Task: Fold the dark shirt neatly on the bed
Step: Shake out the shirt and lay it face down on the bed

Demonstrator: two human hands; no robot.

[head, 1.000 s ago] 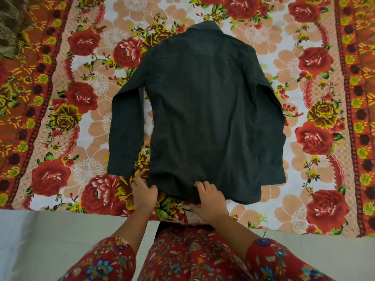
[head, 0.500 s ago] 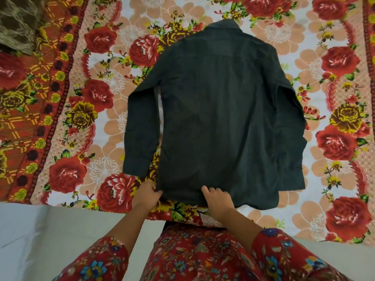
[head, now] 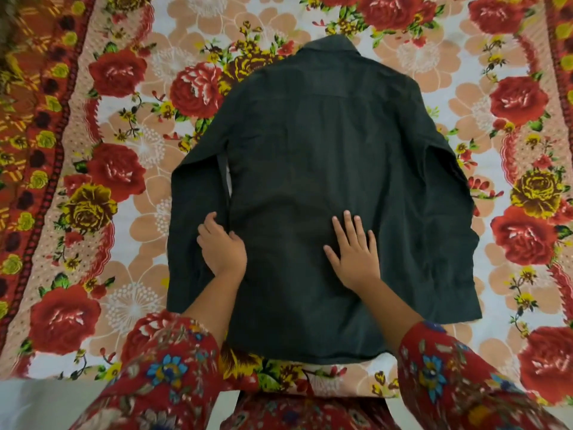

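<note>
Nearest in, at six o'clock, the person's red flower-print sleeves (head: pixel 164 373) frame the hem. The dark woven long-sleeved shirt (head: pixel 325 150) lies flat and back-up on the red-and-peach rose-print bedsheet (head: pixel 124 169), with its long axis running six to twelve. The right hand (head: pixel 353 256) is spread flat with fingers straight, pressing the lower back panel just right of centre. The left hand (head: pixel 221 246) sits on the seam where the left shirt sleeve (head: pixel 192 212) meets the body, fingers bent; whether they pinch cloth or only rest there, I can't quite tell. That sleeve lies at nine o'clock of the left hand, touching it, so the left looks the nearer hand for folding it in toward three. Farthest out, at twelve, sits the collar (head: pixel 331 46).
</note>
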